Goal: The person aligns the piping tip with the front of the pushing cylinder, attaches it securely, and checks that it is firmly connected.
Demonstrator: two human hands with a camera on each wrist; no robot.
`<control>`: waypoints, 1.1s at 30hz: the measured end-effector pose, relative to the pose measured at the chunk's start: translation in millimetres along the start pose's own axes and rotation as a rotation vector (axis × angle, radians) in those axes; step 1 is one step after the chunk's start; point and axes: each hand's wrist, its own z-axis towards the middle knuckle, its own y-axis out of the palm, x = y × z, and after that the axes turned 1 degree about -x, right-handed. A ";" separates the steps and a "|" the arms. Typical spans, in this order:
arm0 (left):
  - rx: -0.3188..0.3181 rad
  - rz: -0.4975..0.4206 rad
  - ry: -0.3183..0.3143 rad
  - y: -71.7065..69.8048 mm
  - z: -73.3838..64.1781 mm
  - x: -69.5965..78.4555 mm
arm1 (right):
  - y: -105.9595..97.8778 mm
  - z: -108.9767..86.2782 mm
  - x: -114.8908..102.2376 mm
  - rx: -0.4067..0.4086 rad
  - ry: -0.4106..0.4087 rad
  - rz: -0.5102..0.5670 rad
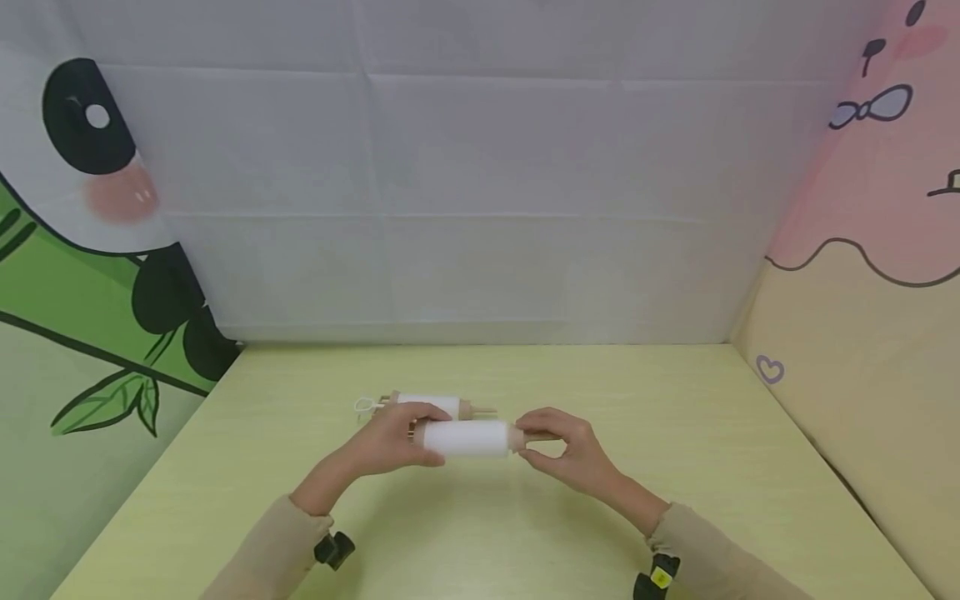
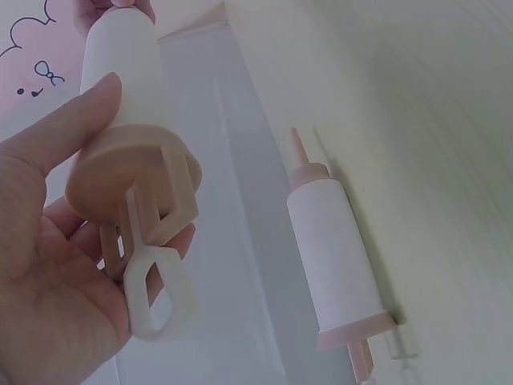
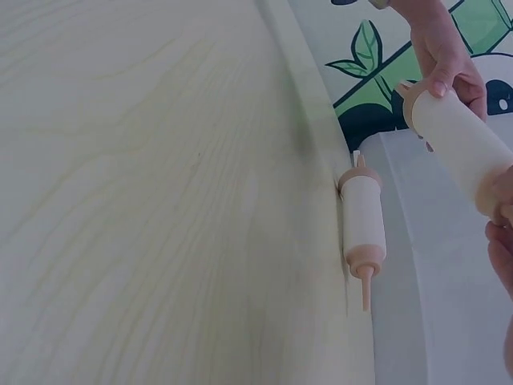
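A white cylinder (image 1: pixel 472 439) with beige end caps is held level above the table by both hands. My left hand (image 1: pixel 393 439) grips its left end; in the left wrist view, beige brackets and a white loop (image 2: pixel 158 293) stick out of that end beside the palm. My right hand (image 1: pixel 567 450) pinches the beige cap at the other end, where a thin nozzle (image 1: pixel 542 437) points right. A second similar cylinder (image 3: pixel 363 212) lies on the table just behind, its nozzle also to the right, partly covered by the left hand in the head view.
The pale wooden table (image 1: pixel 637 392) carries both hands' work. A white sheet (image 1: pixel 480 167) rises at its back edge. Printed cloth panels stand at the left (image 1: pixel 90 350) and right (image 1: pixel 862 333). Dark wrist bands (image 1: pixel 334 550) show on both sleeves.
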 end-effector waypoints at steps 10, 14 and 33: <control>0.030 0.000 -0.043 0.1 0.7 7.9 | -2.8 4.7 -2.2 -0.008 0.009 -0.021; 0.056 0.050 -0.028 2.1 1.6 8.3 | -4.7 5.5 -3.8 -0.027 0.072 -0.035; 0.107 0.076 0.072 8.2 2.1 2.6 | -6.9 4.7 -9.0 -0.051 0.203 -0.123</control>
